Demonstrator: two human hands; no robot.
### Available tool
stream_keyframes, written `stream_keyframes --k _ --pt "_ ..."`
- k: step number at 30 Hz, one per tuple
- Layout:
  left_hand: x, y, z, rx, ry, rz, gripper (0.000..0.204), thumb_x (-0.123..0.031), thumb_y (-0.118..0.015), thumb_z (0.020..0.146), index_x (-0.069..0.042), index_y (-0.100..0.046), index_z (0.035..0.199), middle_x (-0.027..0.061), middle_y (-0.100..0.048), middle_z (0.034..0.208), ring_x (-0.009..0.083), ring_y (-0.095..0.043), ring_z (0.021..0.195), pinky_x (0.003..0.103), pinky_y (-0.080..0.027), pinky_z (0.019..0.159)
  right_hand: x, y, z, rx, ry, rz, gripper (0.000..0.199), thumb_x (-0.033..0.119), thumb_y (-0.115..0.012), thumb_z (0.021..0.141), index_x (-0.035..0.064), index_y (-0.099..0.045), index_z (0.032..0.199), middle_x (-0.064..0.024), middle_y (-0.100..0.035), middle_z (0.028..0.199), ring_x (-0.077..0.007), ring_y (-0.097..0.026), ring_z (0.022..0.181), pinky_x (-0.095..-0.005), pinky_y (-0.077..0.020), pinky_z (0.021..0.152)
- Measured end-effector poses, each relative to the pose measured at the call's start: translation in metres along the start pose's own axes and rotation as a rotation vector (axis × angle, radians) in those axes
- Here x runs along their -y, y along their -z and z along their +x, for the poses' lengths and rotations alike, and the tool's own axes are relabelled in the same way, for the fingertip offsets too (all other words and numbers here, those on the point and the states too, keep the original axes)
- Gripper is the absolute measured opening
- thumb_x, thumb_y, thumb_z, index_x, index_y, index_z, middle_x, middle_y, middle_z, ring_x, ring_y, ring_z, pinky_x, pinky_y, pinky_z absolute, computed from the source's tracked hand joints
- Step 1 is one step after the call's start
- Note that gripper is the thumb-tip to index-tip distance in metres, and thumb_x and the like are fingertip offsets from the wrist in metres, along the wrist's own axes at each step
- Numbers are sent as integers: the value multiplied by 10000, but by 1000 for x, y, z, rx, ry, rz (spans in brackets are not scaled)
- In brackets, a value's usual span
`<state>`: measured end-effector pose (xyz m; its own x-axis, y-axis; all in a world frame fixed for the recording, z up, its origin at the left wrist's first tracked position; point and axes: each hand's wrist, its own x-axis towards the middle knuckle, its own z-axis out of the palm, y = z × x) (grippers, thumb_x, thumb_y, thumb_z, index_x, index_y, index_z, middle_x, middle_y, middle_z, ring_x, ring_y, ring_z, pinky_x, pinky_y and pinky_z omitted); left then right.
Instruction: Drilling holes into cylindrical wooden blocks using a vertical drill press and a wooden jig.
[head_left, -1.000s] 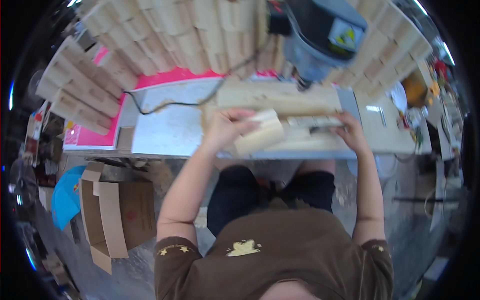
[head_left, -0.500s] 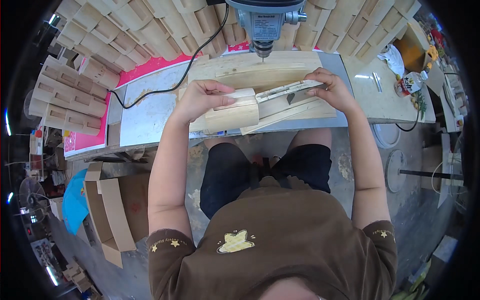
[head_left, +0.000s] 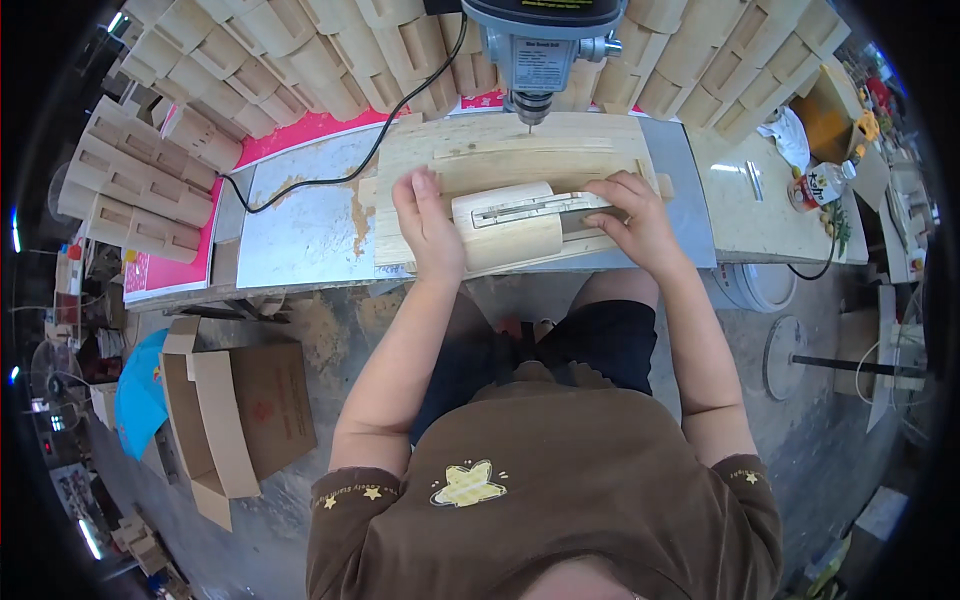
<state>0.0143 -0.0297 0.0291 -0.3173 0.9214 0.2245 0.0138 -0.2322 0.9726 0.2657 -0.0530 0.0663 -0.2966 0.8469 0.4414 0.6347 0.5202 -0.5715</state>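
Observation:
A pale rounded wooden block (head_left: 520, 243) lies at a slight slant on the wooden board in front of me. A long, light-coloured slotted strip (head_left: 512, 211) rests along the recess in its top, with a grey plate showing under its right end. My right hand (head_left: 637, 222) pinches that right end between thumb and fingers. At the block's left end my left hand (head_left: 430, 222) stands upright, fingers stretched, its palm side against or very near the wood. Just beyond them a bench drill (head_left: 540, 65) points its thin bit downward over the board.
The wooden board (head_left: 410, 150) has a raised strip along its back. Rows of similar rounded wooden blocks (head_left: 250, 75) stand behind and to the left. A black cable (head_left: 375, 150) crosses the bench. At right is a plastic bottle (head_left: 822, 187); an open cardboard box (head_left: 245, 410) sits on the floor.
The slotted strip has come down from a raised tilt onto the block. The block has shifted right. My left hand has let go of its top and moved to its left end.

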Motion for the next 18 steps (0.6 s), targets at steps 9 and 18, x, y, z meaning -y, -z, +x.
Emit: stream_keyframes --k 9,18 --pt "1 14 -53 180 -421 403 387 -222 -657 790 14 -576 1086 130 -580 1053 262 -522 969 362 -374 871 -16 3 2 -94 -75 -73 404 50 -747 620 60 -631 1007 -93 -602 873 -297 -548 865 -370 -454 757" --pt "14 -11 -2 256 -456 618 643 -316 -793 575 -47 -608 1129 70 -564 1054 256 -488 1036 447 -275 924 -46 0 29 -156 -127 -123 401 67 -750 646 47 -629 1028 -105 -617 902 -292 -556 865 -363 -455 773"
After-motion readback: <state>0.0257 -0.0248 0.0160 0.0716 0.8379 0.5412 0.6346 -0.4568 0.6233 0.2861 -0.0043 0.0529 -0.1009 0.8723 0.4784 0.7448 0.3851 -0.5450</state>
